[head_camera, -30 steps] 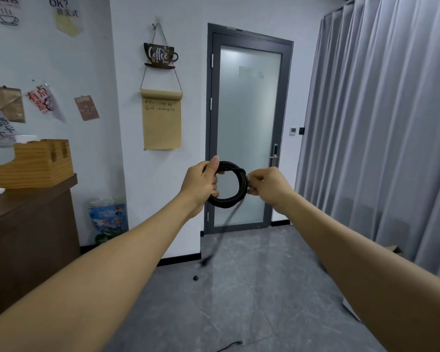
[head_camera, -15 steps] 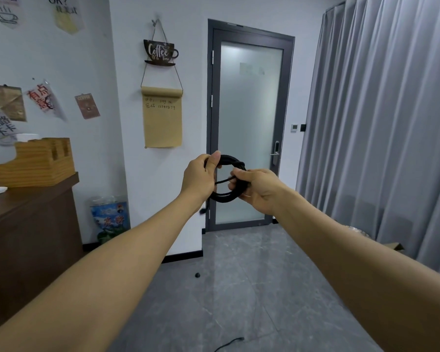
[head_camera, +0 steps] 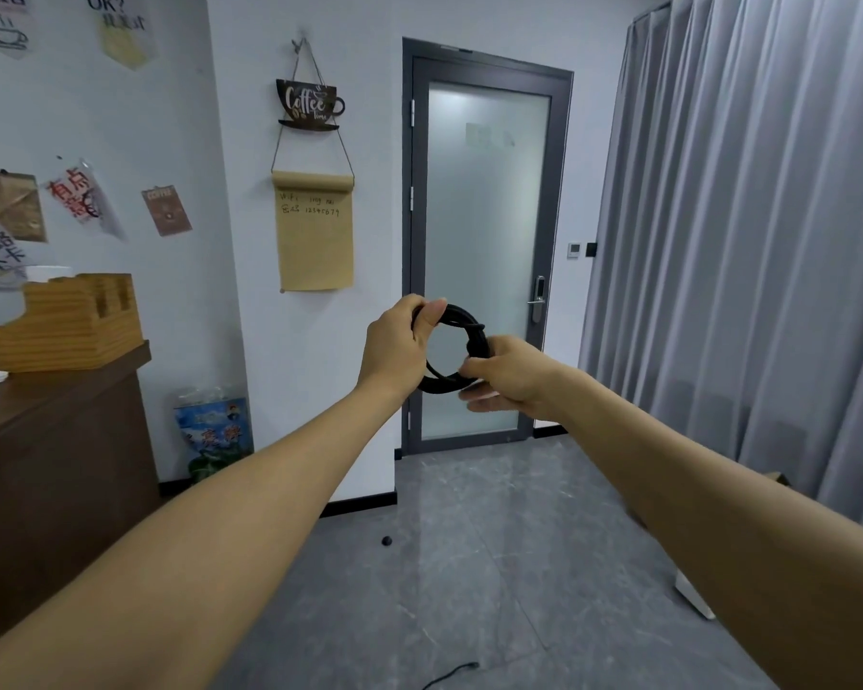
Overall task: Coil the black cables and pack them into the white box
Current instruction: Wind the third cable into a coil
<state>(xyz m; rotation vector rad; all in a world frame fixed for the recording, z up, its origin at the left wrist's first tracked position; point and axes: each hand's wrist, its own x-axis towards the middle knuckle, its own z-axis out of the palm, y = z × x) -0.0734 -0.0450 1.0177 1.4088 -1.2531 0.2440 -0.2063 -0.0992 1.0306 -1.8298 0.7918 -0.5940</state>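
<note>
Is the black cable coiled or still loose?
Coiled: the black cable forms a closed ring, gripped by the left hand and the right hand.

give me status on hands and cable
Left hand grips coil at top. Right hand pinches its wrapped side. Coil held up in air, white box edge low right. Second cable on floor.

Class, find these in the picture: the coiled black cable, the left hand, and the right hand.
coiled black cable (head_camera: pixel 462 321): head view, top arc of the loop.
left hand (head_camera: pixel 394 348): head view, back of the hand.
right hand (head_camera: pixel 511 378): head view, back of the hand.
</note>
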